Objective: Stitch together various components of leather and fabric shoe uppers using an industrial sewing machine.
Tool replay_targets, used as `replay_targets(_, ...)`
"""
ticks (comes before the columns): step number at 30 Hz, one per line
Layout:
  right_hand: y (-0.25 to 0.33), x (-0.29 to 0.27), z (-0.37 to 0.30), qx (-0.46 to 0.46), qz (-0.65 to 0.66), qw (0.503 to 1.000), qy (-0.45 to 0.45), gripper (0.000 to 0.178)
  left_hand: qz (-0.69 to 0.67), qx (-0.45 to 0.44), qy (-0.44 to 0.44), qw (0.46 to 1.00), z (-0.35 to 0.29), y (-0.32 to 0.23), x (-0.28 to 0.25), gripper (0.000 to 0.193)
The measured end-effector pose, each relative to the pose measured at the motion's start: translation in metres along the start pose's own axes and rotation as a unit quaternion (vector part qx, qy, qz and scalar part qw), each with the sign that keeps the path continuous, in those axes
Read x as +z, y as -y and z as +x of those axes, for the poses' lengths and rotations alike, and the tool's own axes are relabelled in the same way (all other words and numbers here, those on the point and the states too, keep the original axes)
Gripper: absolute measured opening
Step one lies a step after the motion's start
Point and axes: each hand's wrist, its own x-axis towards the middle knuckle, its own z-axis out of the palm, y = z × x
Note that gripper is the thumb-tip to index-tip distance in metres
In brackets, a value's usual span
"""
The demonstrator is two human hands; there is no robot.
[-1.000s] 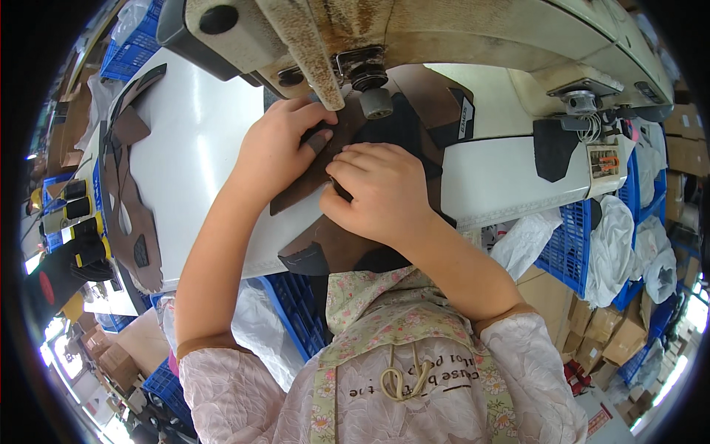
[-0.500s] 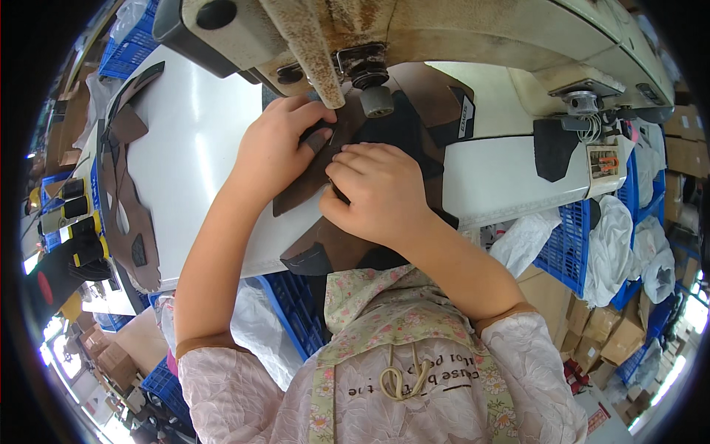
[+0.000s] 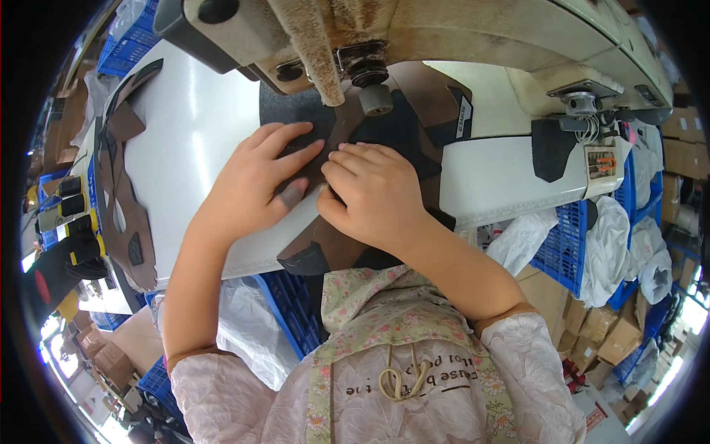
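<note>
A dark brown and black leather piece (image 3: 318, 240) lies under the sewing machine head (image 3: 458, 37), its near end hanging over the table edge against my apron. My right hand (image 3: 379, 194) is closed on the leather, its fingers curled over the middle of the piece and its thumb tucked toward the near side. My left hand (image 3: 251, 185) is open beside it, fingers spread, with the fingertips at the leather's left edge. Black material (image 3: 292, 107) shows beyond those fingers. A black round-ended machine part (image 3: 376, 100) hangs just above the work.
Another brown leather piece with cut-outs (image 3: 122, 181) lies along the left side of the white table (image 3: 185, 133). At the right are a black leather scrap (image 3: 553, 150) and a thread guide (image 3: 580, 102). Blue crates (image 3: 558, 240) with white plastic bags stand below the table.
My left hand has drawn back toward me and its fingers have spread. The brown flap it pressed no longer shows at that spot, and more black material is visible. The right hand has barely moved.
</note>
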Motion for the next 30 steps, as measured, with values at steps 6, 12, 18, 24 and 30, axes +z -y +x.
replay_targets(6, 0.004, -0.004, 0.002, 0.008, -0.003, 0.999, 0.035, 0.013, -0.05, 0.007, 0.063, 0.997, -0.012, -0.006, -0.004, 0.069)
replay_targets(12, 0.009, 0.004, 0.004, 0.008, -0.013, 1.0, 0.016, 0.014, 0.054, -0.015, 0.02, 0.998, -0.013, -0.003, 0.012, 0.072)
replay_targets(18, 0.011, 0.001, 0.005, 0.023, -0.018, 0.999, 0.02, 0.014, 0.055, -0.003, 0.002, 0.998, -0.011, -0.001, 0.013, 0.071)
replay_targets(24, 0.012, 0.002, 0.005, 0.034, -0.02, 0.999, 0.028, 0.014, 0.065, -0.005, -0.008, 0.998, -0.012, 0.0, 0.016, 0.069)
replay_targets(30, 0.01, 0.007, 0.007, 0.023, -0.033, 0.999, -0.004, 0.013, 0.065, -0.004, -0.021, 0.998, -0.008, 0.003, 0.015, 0.068)
